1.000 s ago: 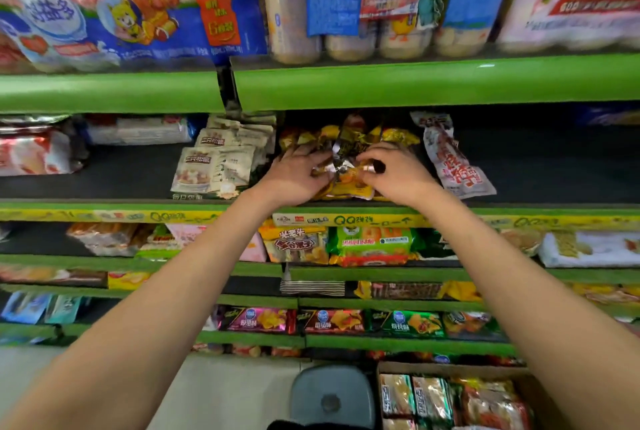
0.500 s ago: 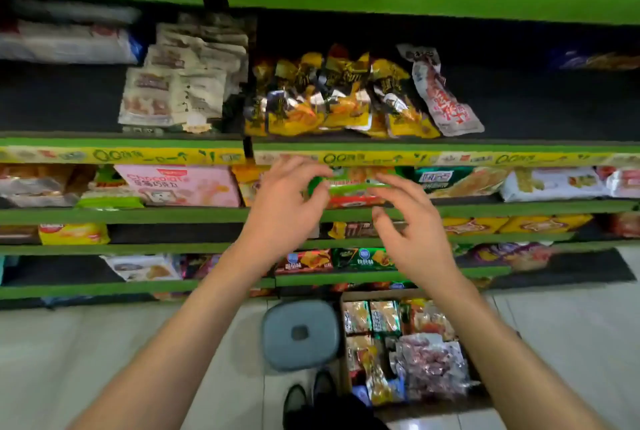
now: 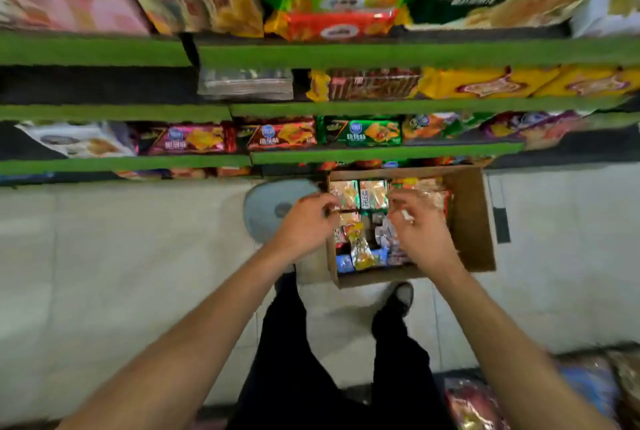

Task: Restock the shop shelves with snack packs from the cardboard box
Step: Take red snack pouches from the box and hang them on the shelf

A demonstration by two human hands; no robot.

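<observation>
Below, both empty hands, left hand (image 3: pixel 304 225) and right hand (image 3: pixel 424 232), hover over cardboard box (image 3: pixel 471 221); labels unreadable.

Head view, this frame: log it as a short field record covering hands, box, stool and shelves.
left hand: empty, fingers curled, over the box's left edge
right hand: empty, fingers loosely bent, above the packs
cardboard box: open, on the floor, holds mixed snack packs
stool: grey, round, left of box
shelves: green-edged, stocked

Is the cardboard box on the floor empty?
No, the cardboard box still holds many snack packs, below both hands.
</observation>
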